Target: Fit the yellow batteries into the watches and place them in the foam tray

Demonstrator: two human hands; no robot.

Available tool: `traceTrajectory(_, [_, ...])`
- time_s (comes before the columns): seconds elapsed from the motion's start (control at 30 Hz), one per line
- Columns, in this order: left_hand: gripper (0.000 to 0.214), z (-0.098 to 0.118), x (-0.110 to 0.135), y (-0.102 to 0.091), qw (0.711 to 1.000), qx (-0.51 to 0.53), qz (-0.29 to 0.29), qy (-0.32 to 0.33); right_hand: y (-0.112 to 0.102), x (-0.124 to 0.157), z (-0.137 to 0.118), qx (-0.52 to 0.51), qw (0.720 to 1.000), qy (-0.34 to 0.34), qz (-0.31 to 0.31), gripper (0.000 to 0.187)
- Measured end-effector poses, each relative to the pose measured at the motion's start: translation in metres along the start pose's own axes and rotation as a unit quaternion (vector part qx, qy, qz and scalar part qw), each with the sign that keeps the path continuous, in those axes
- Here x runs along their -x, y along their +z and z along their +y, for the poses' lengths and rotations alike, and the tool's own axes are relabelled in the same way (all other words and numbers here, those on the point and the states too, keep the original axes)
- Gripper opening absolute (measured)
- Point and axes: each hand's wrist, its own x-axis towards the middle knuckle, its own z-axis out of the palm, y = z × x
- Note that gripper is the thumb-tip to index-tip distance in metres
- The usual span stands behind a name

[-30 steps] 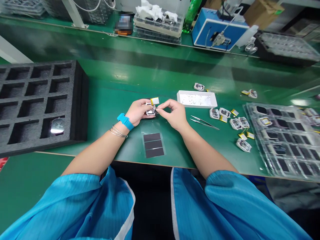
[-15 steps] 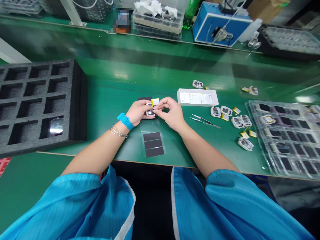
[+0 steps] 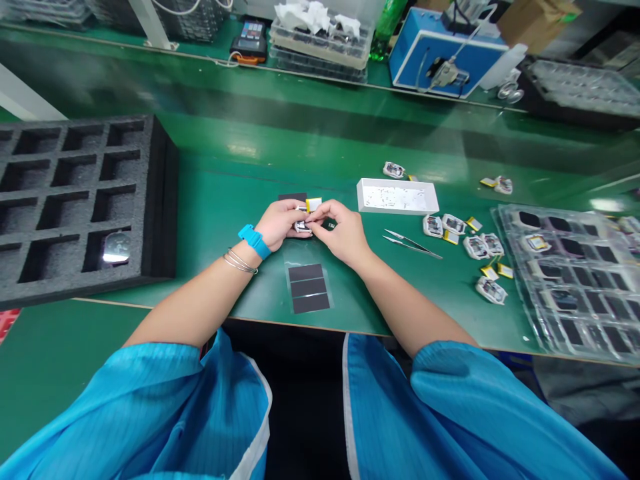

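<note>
Between the thumb and fingers of my left hand (image 3: 275, 225) is a small white electronic device housing (image 3: 302, 227), its inside facing up. A yellow-edged silver battery (image 3: 314, 205) sticks out at the housing's far side. My right hand (image 3: 344, 233) is closed in a pinch at the housing's right edge; whatever its fingertips hold is too small to make out. On the bench just nearer to me lies a clear sheet with black rectangular stickers (image 3: 307, 288). A pair of tweezers (image 3: 413, 245) rests to the right of my right hand.
At left stands a black foam tray (image 3: 165, 200) with square pockets. Behind the tweezers is a white shallow box (image 3: 399, 211) with tiny pieces. Several open housings (image 3: 491, 291) with batteries lie at right, beside stacked clear trays (image 3: 525, 313). A blue box (image 3: 415, 60) sits on the back shelf.
The camera view has shifted slightly. My right fingers have moved a little on the housing and are still pinched, while my left hand keeps its hold.
</note>
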Motion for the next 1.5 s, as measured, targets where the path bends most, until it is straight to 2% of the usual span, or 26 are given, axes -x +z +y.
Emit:
traceTrajectory(0.1, [0.010, -0.002, 0.000, -0.001, 1.000, 0.011, 0.010, 0.010, 0.001, 0.001, -0.005, 0.110, 0.994, -0.021, 0.004, 0.014])
traceTrajectory(0.2, [0.013, -0.003, 0.000, -0.001, 1.000, 0.011, 0.015, 0.016, 0.002, -0.001, -0.001, 0.164, 0.985, -0.023, 0.048, 0.019])
traceTrajectory(0.27, [0.014, -0.003, 0.001, 0.000, 1.000, 0.004, 0.013, 0.015, 0.001, -0.003, 0.006, 0.121, 0.989, 0.006, 0.079, 0.032])
traceTrajectory(0.33, [0.013, -0.004, 0.001, 0.000, 1.000, -0.007, 0.013, 0.013, 0.000, -0.007, 0.015, 0.026, 0.995, 0.060, 0.072, 0.043])
traceTrajectory(0.43, [0.014, -0.004, 0.001, 0.000, 1.000, -0.021, 0.004, 0.012, 0.000, -0.011, 0.025, -0.088, 0.988, 0.121, 0.028, 0.028])
traceTrajectory(0.53, [0.014, -0.001, 0.001, -0.002, 1.000, -0.010, -0.024, 0.003, 0.000, -0.012, 0.024, -0.105, 0.986, 0.126, 0.044, 0.023])
traceTrajectory(0.7, [0.038, 0.003, 0.003, -0.006, 0.995, 0.006, -0.102, -0.020, -0.001, -0.008, 0.015, -0.084, 0.987, 0.092, 0.100, 0.017])
traceTrajectory(0.77, [0.040, 0.002, 0.002, -0.006, 0.995, 0.001, -0.101, -0.011, -0.001, -0.007, 0.013, -0.078, 0.988, 0.075, 0.110, 0.015])
traceTrajectory(0.9, [0.031, -0.002, 0.001, -0.005, 0.997, -0.014, -0.074, -0.005, -0.001, -0.005, 0.010, -0.048, 0.991, 0.041, 0.114, 0.011])
traceTrajectory(1.03, [0.021, -0.003, 0.001, -0.003, 0.998, -0.024, -0.065, -0.006, 0.000, -0.003, 0.006, 0.003, 0.995, -0.006, 0.095, 0.011])
traceTrajectory(1.13, [0.014, -0.002, 0.001, -0.003, 0.999, -0.012, -0.050, -0.010, 0.002, -0.002, 0.003, 0.084, 0.993, -0.052, 0.070, 0.014])
traceTrajectory(1.3, [0.023, 0.001, -0.002, -0.008, 0.991, 0.113, -0.045, -0.059, 0.005, 0.000, 0.000, 0.216, 0.970, -0.109, 0.027, 0.027])
traceTrajectory(1.4, [0.017, 0.000, -0.004, -0.012, 0.988, 0.135, -0.054, -0.052, 0.006, 0.000, 0.000, 0.233, 0.966, -0.114, 0.015, 0.029])
traceTrajectory(1.5, [0.020, -0.002, -0.006, -0.014, 0.990, 0.119, -0.070, -0.034, 0.006, 0.000, 0.002, 0.222, 0.969, -0.106, 0.016, 0.022])
